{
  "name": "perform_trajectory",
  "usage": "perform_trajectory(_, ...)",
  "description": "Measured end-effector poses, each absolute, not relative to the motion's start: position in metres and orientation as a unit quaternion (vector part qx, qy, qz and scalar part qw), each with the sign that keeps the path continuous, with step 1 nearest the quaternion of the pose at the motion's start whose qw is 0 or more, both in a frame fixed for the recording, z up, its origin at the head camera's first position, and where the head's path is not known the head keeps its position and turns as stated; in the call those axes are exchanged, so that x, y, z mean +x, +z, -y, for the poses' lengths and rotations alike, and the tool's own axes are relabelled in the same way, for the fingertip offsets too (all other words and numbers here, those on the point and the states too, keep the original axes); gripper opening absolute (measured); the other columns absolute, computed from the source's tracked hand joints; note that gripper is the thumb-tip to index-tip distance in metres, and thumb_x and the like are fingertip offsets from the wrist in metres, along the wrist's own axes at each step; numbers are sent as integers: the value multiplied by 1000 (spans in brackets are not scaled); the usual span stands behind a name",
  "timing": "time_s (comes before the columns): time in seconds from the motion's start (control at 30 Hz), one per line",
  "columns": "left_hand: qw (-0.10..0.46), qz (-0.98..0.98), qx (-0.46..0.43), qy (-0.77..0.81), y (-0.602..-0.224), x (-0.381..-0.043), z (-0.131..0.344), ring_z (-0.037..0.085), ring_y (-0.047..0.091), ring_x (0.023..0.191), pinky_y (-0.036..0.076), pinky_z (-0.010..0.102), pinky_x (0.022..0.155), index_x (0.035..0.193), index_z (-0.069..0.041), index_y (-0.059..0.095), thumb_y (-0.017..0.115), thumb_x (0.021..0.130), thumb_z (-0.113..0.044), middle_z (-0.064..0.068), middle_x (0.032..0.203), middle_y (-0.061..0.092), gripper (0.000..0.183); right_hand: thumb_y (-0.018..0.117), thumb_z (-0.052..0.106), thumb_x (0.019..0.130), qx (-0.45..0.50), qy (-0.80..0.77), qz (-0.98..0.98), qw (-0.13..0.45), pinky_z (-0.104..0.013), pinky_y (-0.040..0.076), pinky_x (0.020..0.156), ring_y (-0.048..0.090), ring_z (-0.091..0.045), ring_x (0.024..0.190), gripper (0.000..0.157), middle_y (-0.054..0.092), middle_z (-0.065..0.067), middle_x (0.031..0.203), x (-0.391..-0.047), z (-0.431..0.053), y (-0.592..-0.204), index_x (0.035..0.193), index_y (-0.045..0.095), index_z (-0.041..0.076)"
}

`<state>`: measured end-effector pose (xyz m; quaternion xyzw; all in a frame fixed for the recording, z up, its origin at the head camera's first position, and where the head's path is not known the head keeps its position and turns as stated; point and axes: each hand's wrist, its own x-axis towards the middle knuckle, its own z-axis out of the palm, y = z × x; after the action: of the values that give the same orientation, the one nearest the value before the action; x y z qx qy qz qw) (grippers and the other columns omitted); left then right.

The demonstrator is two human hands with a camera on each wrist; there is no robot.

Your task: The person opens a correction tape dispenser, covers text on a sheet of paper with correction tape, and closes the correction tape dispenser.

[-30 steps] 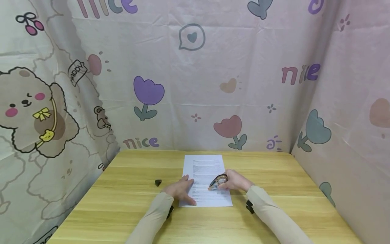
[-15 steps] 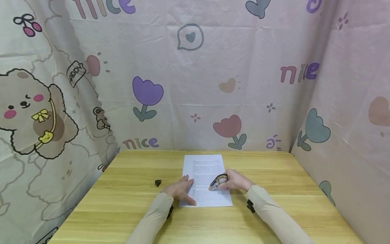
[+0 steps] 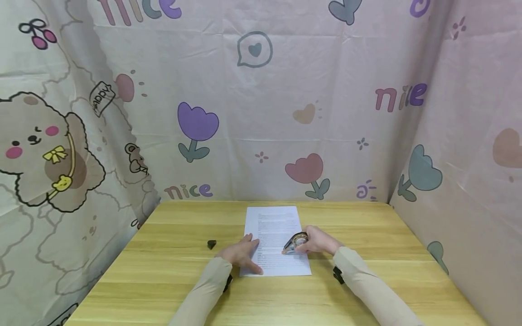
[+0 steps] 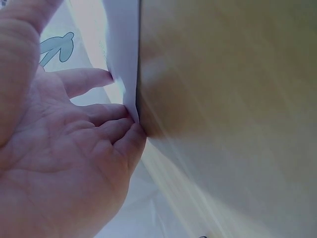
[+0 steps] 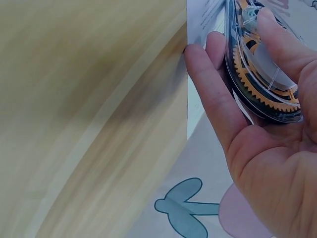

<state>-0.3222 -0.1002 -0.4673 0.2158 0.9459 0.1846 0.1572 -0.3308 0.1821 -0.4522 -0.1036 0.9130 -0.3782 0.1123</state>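
Observation:
A printed sheet of paper (image 3: 275, 267) lies flat on the wooden table. On its left edge rests my left hand (image 3: 241, 253), fingers spread; the left wrist view shows those fingertips touching the paper's edge (image 4: 124, 49). My right hand (image 3: 320, 241) grips a correction tape dispenser (image 3: 296, 242) over the right half of the sheet, its tip down at a line of print. In the right wrist view the dispenser's clear case (image 5: 262, 64) shows orange gear wheels, with the thumb on one side and fingers along the other. Its tip is out of that view.
A small dark cap-like piece (image 3: 211, 244) lies on the table (image 3: 171, 271) left of the paper. A patterned cloth (image 3: 261, 113) hangs behind the table and along both sides.
The right hand and the correction tape dispenser have slid slightly to the right across the paper. The left hand and the sheet stay where they were.

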Motion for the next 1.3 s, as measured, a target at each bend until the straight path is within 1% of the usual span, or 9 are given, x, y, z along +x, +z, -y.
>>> perform_trajectory(0.17, 155, -946, 218, 185, -468, -322, 100, 37, 17, 150, 21, 53, 121, 151, -2, 34, 86, 70, -45, 25, 161, 17, 105, 83, 8, 75, -106, -377, -913, 111, -35, 59, 63, 62, -19, 67, 36, 64, -9, 82, -330, -185, -453, 100, 60, -4)
perform_trajectory(0.4, 154, -946, 215, 186, -468, -322, 100, 36, 15, 151, 18, 51, 122, 151, -2, 33, 86, 71, -42, 25, 161, 16, 105, 83, 7, 75, -134, -360, -918, 100, -35, 60, 61, 64, -19, 64, 30, 65, -7, 78, -331, -187, -453, 97, 65, -3)
perform_trajectory(0.7, 156, -947, 207, 191, -467, -319, 100, 36, 15, 151, 19, 52, 122, 151, -4, 34, 86, 70, -42, 23, 162, 16, 104, 82, 7, 76, -133, -363, -916, 108, -34, 60, 62, 66, -21, 68, 30, 65, -8, 80, -330, -189, -451, 99, 65, -3)
perform_trajectory(0.97, 158, -947, 203, 193, -467, -320, 100, 35, 15, 151, 19, 52, 122, 152, -5, 34, 86, 70, -41, 22, 162, 16, 104, 83, 7, 75, -123, -368, -916, 106, -36, 60, 63, 65, -22, 67, 32, 65, -8, 79, -329, -189, -450, 98, 63, -4)
perform_trajectory(1.13, 156, -947, 205, 191, -467, -320, 100, 35, 16, 151, 19, 52, 122, 151, -4, 34, 86, 70, -41, 22, 162, 16, 104, 83, 7, 75, -123, -364, -917, 105, -35, 60, 63, 65, -21, 68, 35, 65, -8, 81, -330, -191, -450, 101, 63, -5)
perform_trajectory(1.3, 159, -948, 205, 187, -467, -320, 100, 35, 15, 151, 19, 52, 122, 152, -5, 33, 86, 70, -43, 22, 162, 16, 104, 84, 8, 74, -106, -362, -920, 105, -34, 60, 63, 64, -19, 67, 35, 65, -8, 80, -330, -190, -450, 99, 62, -4)
